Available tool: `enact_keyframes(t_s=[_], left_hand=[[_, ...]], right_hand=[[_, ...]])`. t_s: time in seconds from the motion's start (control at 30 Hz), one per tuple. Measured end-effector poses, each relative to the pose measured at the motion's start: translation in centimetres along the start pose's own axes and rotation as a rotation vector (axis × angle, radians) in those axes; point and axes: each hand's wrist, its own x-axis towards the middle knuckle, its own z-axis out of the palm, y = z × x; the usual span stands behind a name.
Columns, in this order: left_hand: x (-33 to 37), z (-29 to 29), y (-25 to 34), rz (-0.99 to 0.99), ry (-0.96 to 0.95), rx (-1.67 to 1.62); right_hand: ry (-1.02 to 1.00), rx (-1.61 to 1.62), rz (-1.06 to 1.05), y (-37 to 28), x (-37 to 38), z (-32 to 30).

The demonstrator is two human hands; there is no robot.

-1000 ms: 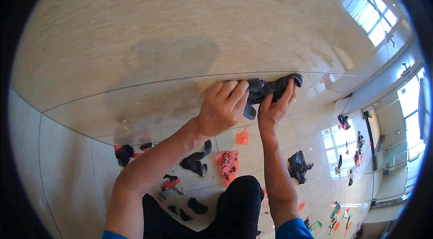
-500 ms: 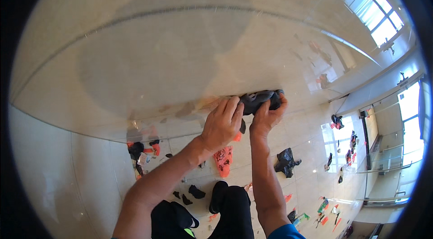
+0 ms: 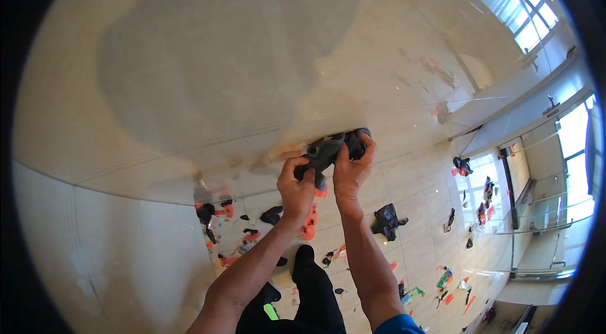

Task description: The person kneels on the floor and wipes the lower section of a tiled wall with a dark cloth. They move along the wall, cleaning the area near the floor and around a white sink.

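A bunched, dark grey, soft piece that looks like crumpled cloth [image 3: 326, 150] is held up in front of the pale glossy wall [image 3: 233, 126]. My left hand [image 3: 296, 190] pinches its left end, thumb on the near side. At its right end, the fingers of my right hand [image 3: 352, 173] curl round it. Folds hide its full shape, and its exact kind cannot be told. Below my hands an orange-red plastic bag [image 3: 309, 223] lies on the floor, partly behind my left hand and arm. To the right of my right forearm is a crumpled black plastic bag [image 3: 389, 222].
Red and black scraps [image 3: 211, 217] lie along the wall's foot at left. More litter, including a green wrapper [image 3: 445, 278], is scattered over the tiled floor [image 3: 423, 239] at right. Glass panels and a window [image 3: 576, 170] stand at far right. My dark-clad legs [image 3: 312, 293] are below.
Both hands have shifted left with the grey piece, which is now turned and bunched differently. My left hand has swung lower, its thumb now showing. The floor view has shifted too.
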Motion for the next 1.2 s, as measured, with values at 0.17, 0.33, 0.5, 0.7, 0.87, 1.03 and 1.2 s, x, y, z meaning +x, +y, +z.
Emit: enact_keyframes(t_s=[0.17,0.33,0.5,0.7,0.87,1.03,1.2], left_hand=[[1.0,1.3,6.1,0.537,0.078,0.415],[0.3,2.2,6.3,0.448,0.176,0.565],[0.4,3.8,4.6,-0.042,0.284,0.56],[2.8,5.3,3.7,-0.638,0.23,-0.283],[3.7,6.9,1.6,-0.629,0.261,-0.399],[3.7,6.9,-1.2,-0.632,0.197,-0.402],[2.6,5.0,1.5,-0.609,0.327,-0.438]], right_hand=[[0.071,0.124,0.185,-2.2,2.8,-1.6],[0.048,0.053,0.173,-1.0,0.9,0.1],[-0.069,-0.023,0.273,-0.6,0.2,0.3],[-0.039,0.07,0.504,1.4,2.3,-1.0],[-0.055,0.114,0.646,4.1,3.7,-2.3],[-0.09,0.189,0.744,7.8,3.5,-3.0],[-0.024,0.348,0.876,6.6,2.2,-1.8]])
